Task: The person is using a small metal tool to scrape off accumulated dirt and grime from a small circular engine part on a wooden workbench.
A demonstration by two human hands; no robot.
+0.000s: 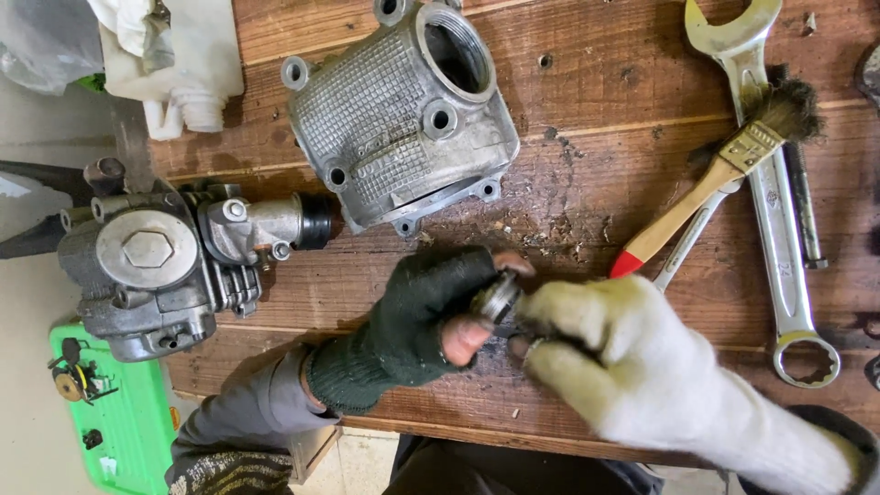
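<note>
The small round metal part [498, 298] sits between both hands above the desk [587, 174], pinched in the closed grip of the left hand [412, 330], while the right hand [623, 357] touches it from the right side.

Worn, grimy wooden plank workbench [587, 183] fills most of the frame; pale concrete floor [27, 367] shows at the left.

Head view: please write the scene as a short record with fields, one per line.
left hand: dark fingerless glove, holds small metal part
right hand: white glove, touches the same part
surface: wooden bench
behind hands: ribbed metal housing
left side: carburetor, green box
right side: brush, two wrenches
top left: white plastic container
</note>
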